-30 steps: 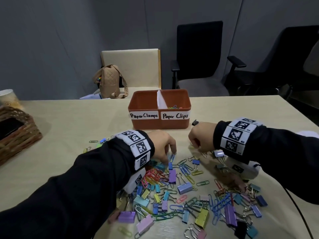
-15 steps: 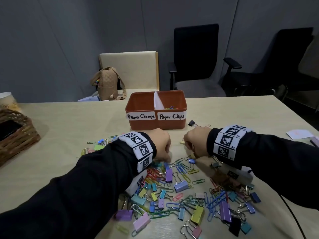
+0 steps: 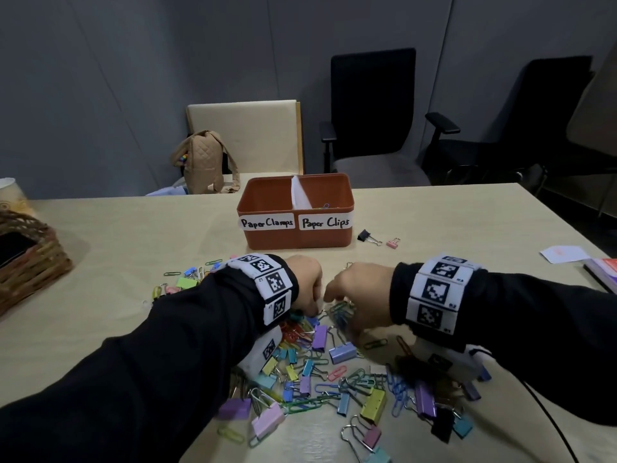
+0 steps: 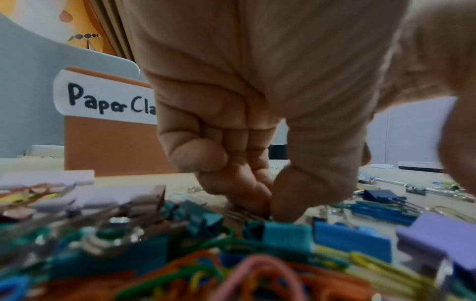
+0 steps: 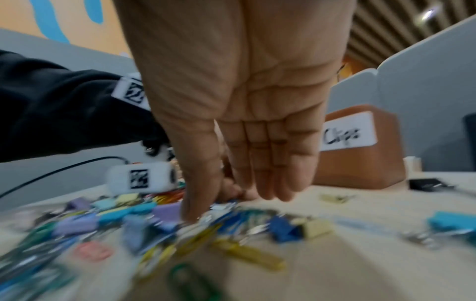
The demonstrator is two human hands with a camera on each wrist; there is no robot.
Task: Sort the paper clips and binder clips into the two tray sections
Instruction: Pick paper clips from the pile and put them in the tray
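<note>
Both hands [image 3: 329, 292] closed together over the clips [image 3: 337, 315].

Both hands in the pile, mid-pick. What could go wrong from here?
1. The left hand pinches into tangled clips; a paper clip may drag a hooked binder clip along.
2. The tray labels read alike, "Paper Clamps" and "Paper Clips": a wrong-section drop seems easy.
3. The right hand works close to the left; they may collide.

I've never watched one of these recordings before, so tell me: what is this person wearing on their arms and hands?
Both arms are in long black sleeves. Each wrist carries a white band printed with square black-and-white codes: one on the left wrist, one on the right wrist. Under each wrist sits a small white box with the same kind of code. The left hand and right hand are bare, without gloves.
</note>
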